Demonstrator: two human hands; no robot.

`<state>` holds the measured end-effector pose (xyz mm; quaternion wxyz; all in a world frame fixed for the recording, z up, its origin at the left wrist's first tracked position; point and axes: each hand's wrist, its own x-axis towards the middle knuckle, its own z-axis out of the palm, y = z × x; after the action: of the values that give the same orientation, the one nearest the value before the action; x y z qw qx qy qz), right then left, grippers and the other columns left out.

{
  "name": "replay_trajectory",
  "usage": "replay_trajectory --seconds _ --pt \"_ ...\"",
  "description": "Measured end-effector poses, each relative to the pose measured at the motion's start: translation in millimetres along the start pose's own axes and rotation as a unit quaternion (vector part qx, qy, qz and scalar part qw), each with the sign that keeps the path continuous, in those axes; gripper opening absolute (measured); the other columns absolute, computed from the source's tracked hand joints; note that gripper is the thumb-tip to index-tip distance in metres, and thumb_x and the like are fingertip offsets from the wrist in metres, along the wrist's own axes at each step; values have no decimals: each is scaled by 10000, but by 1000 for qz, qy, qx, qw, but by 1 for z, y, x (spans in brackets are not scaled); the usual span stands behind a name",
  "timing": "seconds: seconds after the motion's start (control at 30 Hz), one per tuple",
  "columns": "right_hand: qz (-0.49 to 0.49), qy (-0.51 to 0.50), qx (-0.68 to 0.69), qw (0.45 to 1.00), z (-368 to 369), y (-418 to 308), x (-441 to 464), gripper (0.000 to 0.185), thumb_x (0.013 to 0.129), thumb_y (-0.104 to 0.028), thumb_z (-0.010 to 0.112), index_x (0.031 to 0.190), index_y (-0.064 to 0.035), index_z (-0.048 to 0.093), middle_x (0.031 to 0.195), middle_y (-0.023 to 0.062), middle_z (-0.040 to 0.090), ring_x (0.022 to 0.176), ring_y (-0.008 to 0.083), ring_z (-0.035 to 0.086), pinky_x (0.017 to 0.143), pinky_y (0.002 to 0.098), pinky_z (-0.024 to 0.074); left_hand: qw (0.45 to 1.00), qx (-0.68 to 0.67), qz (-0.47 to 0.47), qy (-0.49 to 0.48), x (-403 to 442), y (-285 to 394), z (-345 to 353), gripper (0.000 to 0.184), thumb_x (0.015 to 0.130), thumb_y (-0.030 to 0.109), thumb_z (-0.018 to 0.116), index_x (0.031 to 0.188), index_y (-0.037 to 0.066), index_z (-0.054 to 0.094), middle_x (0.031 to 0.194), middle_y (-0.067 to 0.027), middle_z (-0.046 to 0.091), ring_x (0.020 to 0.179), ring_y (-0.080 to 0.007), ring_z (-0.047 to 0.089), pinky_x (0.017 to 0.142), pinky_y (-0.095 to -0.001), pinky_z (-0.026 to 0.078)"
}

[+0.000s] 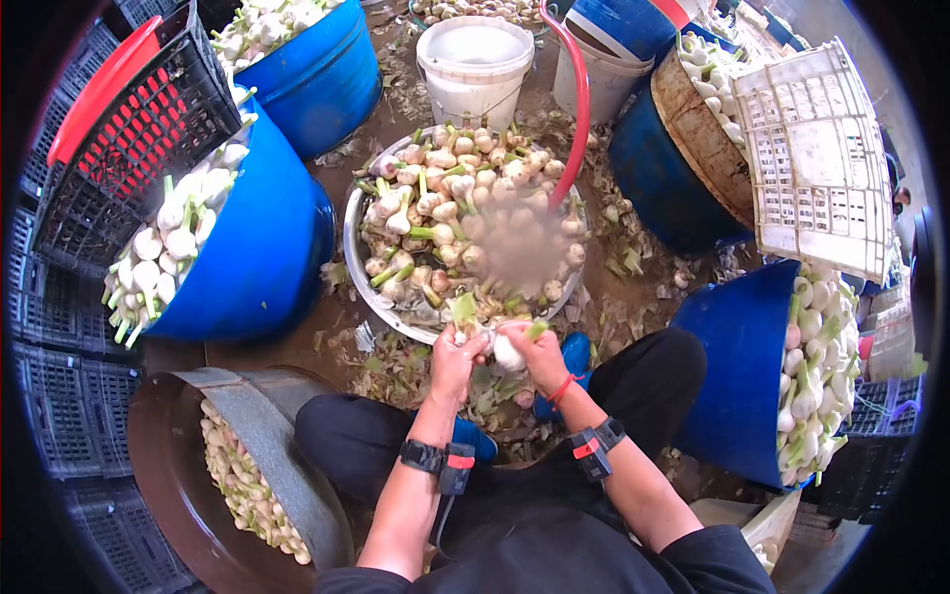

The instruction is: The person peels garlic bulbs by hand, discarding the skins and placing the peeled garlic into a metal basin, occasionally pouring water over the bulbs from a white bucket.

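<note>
Just in front of the basin's near rim, my right hand [535,348] has its fingers closed round a white garlic bulb [510,353] with a short green stem. Close beside it on the left, my left hand [458,358] pinches pale, leafy garlic skin [464,310], and its fingertips are near the bulb. The wide metal basin [397,325] holds a heap of unpeeled garlic [445,210] with cut green stems. A blurred patch hides part of the heap on the right. Loose peelings [396,374] lie on the floor below my hands.
Blue tubs [259,233] of white garlic stand left and right [727,356]. A white bucket [475,74] is behind the basin, near a red curved handle [579,109]. Crates lean on tubs, one black [139,148], one white [813,158]. A metal tub [163,445] sits lower left.
</note>
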<state>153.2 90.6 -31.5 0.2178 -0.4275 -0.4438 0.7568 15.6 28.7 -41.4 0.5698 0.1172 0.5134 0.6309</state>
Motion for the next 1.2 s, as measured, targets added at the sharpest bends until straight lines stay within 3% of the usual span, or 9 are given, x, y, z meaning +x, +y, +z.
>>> replay_trajectory --seconds 0.17,0.23,0.3,0.5,0.57,0.77,0.9,1.1,1.2 --pt "-135 -11 129 982 -1 -29 4 322 898 -230 451 1123 -10 518 1088 64 530 985 109 486 839 263 409 888 450 48 -87 2 -47 -34 300 666 74 680 950 35 591 902 -37 610 725 -126 580 643 -251 466" --pt "-138 -30 -113 984 -8 -46 0 310 886 -218 479 1127 -24 505 1107 63 526 1003 126 493 855 258 400 808 550 143 -155 -9 -41 -37 325 707 71 647 1029 62 594 944 -37 608 832 -123 568 750 -252 448" --pt "-75 -14 -41 996 -16 -23 8 290 827 -182 579 1079 -45 535 1079 65 546 996 137 511 854 262 410 962 252 96 -50 -12 -7 -8 282 776 49 587 1058 33 585 929 -75 622 847 -119 582 767 -235 455" --pt "-273 41 -286 918 -1 -31 0 250 717 -120 691 933 -25 606 1018 121 612 941 180 578 811 290 454 846 476 239 -1 -15 30 18 133 816 97 570 861 -20 613 680 -53 611 572 -72 551 535 -243 455" --pt "-282 24 -256 924 2 -31 -3 190 764 -91 623 937 -13 604 1009 125 619 937 194 584 826 296 450 877 448 175 -9 -13 26 19 124 773 113 578 792 -8 600 671 -133 603 570 -210 592 537 -309 445" --pt "-132 6 338 932 -7 -24 2 178 834 -194 430 865 -53 533 880 72 584 847 183 556 793 333 441 855 489 27 -171 -28 -25 -10 100 769 53 517 700 -3 562 576 13 530 547 -47 453 516 -210 387" --pt "27 36 462 886 -17 -13 11 252 843 -285 387 871 -94 549 845 30 595 814 185 562 724 337 454 995 -6 -45 -88 -27 3 26 130 797 44 558 926 50 536 922 -4 532 791 -94 530 717 -248 461" --pt "14 163 459 874 -20 32 27 347 887 -303 341 973 -42 553 928 77 618 860 231 586 784 387 462 970 197 14 -145 1 7 24 147 829 103 569 945 32 514 840 -31 552 730 -73 525 625 -197 438" --pt "4 242 419 875 -24 29 35 343 894 -291 345 997 -29 541 948 80 614 873 235 593 784 385 477 984 -125 17 -125 -3 2 25 132 828 73 558 948 25 533 754 -24 554 668 -57 501 624 -180 417"
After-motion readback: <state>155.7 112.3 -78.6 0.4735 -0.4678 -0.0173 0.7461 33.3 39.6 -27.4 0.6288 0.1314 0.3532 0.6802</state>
